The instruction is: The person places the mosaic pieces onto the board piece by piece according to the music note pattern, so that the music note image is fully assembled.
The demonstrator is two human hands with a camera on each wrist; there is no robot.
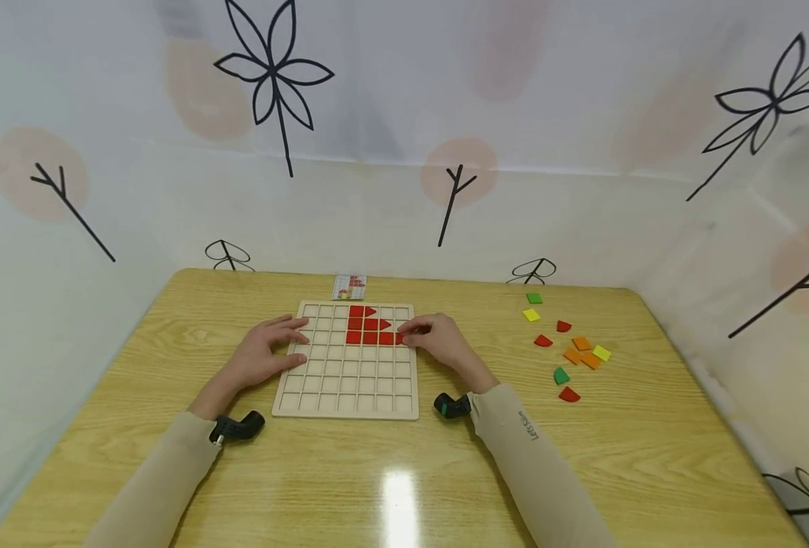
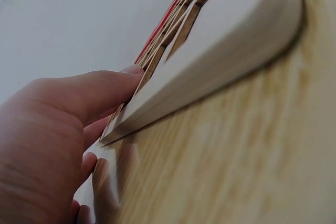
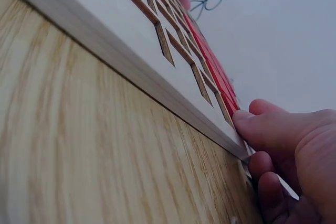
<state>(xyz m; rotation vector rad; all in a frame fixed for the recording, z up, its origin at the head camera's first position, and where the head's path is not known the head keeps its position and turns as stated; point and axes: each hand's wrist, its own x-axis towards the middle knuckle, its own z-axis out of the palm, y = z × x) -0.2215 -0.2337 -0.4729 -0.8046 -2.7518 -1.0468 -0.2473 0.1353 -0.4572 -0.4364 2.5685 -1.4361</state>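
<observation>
Shows a tabletop (image 1: 336, 479) with a grid board (image 1: 345, 412) toward its far edge. Has the left hand (image 1: 265, 354) on the board's left edge, with fingers spread apart. Has the right hand (image 1: 440, 339) at the right edge, with thumb and fingertips together. Has red squares (image 1: 370, 337) by the board's far edge, well apart from the left fingers. Pinches a red end piece (image 1: 399, 339) between right thumb and fingertip, just beside the squares, near the board's right edge.
</observation>
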